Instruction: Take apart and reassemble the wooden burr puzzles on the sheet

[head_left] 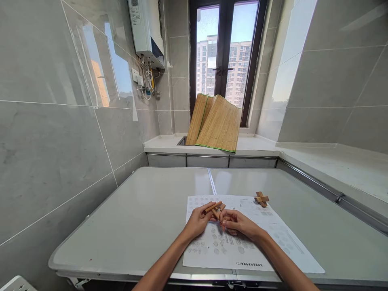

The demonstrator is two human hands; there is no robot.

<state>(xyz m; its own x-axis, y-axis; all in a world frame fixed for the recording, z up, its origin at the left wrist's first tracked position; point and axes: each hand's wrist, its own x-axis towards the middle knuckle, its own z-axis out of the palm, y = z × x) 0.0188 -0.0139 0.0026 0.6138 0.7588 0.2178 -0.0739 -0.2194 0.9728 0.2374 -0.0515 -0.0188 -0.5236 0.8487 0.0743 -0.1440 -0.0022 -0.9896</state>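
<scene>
My left hand and my right hand meet over a printed instruction sheet on the grey table. Together they hold a small cluster of wooden puzzle sticks, crossed over one another, just above the paper. The left fingers pinch the upper stick, the right fingers grip the lower end. A second wooden cross-shaped puzzle piece lies on the sheet's far right corner, apart from both hands.
A folded bamboo mat leans against the window on the white counter behind the table. Tiled walls close in left and right. A water heater hangs high on the left wall.
</scene>
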